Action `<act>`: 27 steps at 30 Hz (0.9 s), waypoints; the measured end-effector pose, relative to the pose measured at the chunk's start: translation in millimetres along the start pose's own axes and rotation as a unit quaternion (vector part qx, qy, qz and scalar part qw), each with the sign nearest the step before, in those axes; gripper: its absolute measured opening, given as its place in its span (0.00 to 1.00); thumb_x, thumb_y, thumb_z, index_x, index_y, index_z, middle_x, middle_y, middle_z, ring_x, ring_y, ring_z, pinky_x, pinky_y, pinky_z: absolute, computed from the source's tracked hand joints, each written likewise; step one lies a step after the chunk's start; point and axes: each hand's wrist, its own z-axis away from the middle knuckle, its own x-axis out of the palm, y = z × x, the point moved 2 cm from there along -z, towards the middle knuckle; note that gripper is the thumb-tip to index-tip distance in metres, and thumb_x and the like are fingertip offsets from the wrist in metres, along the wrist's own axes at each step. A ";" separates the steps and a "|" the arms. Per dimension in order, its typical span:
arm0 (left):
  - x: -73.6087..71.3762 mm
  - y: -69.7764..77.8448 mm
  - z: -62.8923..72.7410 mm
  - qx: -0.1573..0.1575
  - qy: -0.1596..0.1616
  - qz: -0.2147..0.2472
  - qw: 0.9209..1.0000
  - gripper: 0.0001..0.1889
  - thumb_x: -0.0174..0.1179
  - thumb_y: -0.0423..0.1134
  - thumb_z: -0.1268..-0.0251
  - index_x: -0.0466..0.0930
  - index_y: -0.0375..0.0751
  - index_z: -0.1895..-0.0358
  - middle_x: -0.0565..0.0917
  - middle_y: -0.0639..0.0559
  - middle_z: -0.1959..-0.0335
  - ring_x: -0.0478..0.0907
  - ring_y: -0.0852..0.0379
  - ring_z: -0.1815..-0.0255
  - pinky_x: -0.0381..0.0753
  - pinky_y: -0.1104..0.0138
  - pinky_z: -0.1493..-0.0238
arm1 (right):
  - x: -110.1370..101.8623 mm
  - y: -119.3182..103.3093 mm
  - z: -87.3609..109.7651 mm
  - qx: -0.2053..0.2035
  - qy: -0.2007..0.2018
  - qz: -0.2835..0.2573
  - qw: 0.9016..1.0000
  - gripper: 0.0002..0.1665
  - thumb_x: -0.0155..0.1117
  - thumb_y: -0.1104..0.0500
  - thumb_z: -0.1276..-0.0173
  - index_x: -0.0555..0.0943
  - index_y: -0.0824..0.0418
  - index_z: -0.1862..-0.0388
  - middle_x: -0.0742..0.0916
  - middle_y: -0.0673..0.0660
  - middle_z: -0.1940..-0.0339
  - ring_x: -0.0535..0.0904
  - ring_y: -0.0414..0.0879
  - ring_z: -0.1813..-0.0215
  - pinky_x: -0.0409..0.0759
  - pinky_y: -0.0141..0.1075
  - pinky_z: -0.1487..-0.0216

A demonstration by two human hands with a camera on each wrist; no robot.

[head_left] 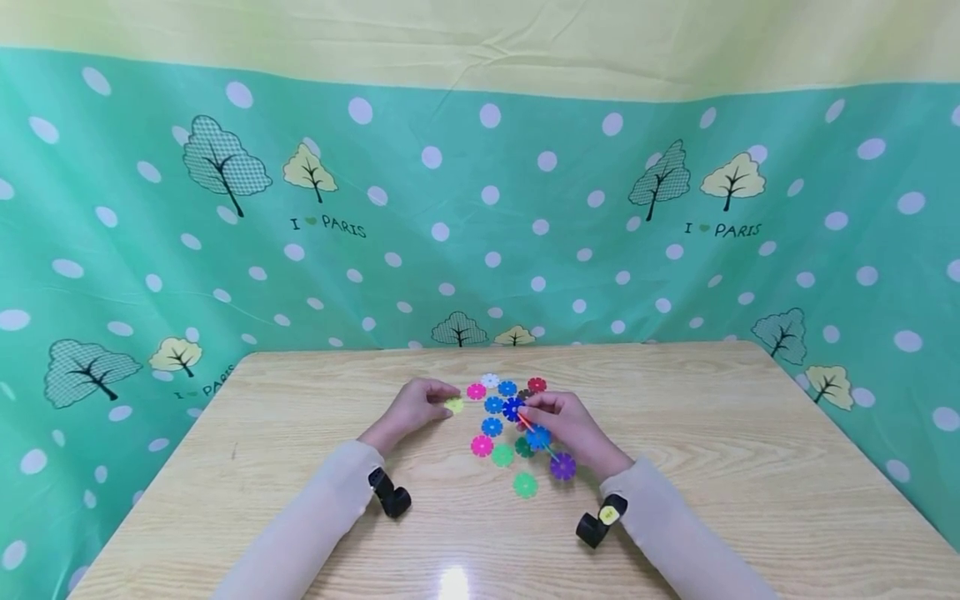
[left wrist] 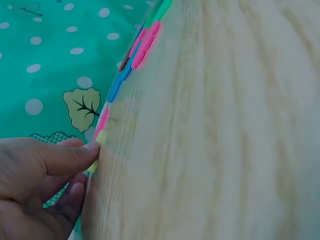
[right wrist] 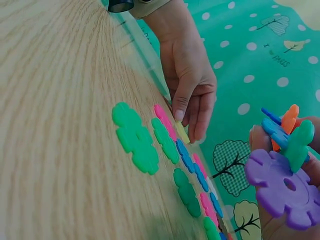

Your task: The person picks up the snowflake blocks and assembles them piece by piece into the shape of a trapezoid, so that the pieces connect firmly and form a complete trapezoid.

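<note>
Inside the right hand (head_left: 570, 425), held fast, sits a chain of linked discs (head_left: 538, 437), probably light, stiff, best pinched edgewise, while the left hand (head_left: 418, 408) opposite pinches a yellow disc (head_left: 454, 406)!

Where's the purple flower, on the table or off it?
Off it: the purple flower is joined to linked pieces that the right hand holds above the table.

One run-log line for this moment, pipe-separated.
left hand: touches yellow disc | right hand: holds joined discs, purple disc at one end | wooden table: loose discs lying flat
</note>
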 end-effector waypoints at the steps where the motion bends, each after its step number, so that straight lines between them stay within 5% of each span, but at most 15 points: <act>1: -0.2 1.2 0.3 0.003 -0.001 -0.008 1.000 0.16 0.67 0.26 0.49 0.85 0.42 0.55 0.84 0.49 0.53 0.78 0.52 0.51 0.78 0.60 0.47 | -0.1 0.0 -0.1 -0.001 0.002 0.000 1.000 0.11 0.61 0.62 0.34 0.81 0.70 0.61 0.87 0.50 0.72 0.79 0.38 0.69 0.69 0.25 0.74; 9: -3.5 4.3 0.9 0.008 -0.005 -0.034 0.999 0.16 0.71 0.25 0.55 0.86 0.40 0.59 0.81 0.52 0.67 0.70 0.57 0.67 0.74 0.69 0.66 | -0.1 -0.1 -0.1 -0.001 0.018 0.016 1.000 0.10 0.61 0.60 0.34 0.82 0.68 0.62 0.86 0.48 0.74 0.68 0.37 0.78 0.60 0.26 0.81; 19: -8.9 0.2 2.6 0.005 0.000 0.007 1.000 0.10 0.68 0.27 0.49 0.86 0.39 0.62 0.84 0.52 0.67 0.75 0.59 0.67 0.78 0.71 0.66 | 1.8 -1.3 -0.8 -0.002 0.023 0.014 1.000 0.09 0.62 0.61 0.34 0.82 0.68 0.63 0.87 0.50 0.74 0.76 0.39 0.71 0.65 0.26 0.75; 27: -6.4 20.5 10.7 0.010 0.008 0.067 0.998 0.10 0.66 0.30 0.45 0.85 0.37 0.59 0.84 0.49 0.66 0.80 0.57 0.66 0.83 0.66 0.63 | 2.2 -1.8 -0.8 0.000 0.036 0.015 0.999 0.09 0.62 0.61 0.34 0.81 0.68 0.63 0.86 0.51 0.74 0.72 0.37 0.77 0.58 0.26 0.82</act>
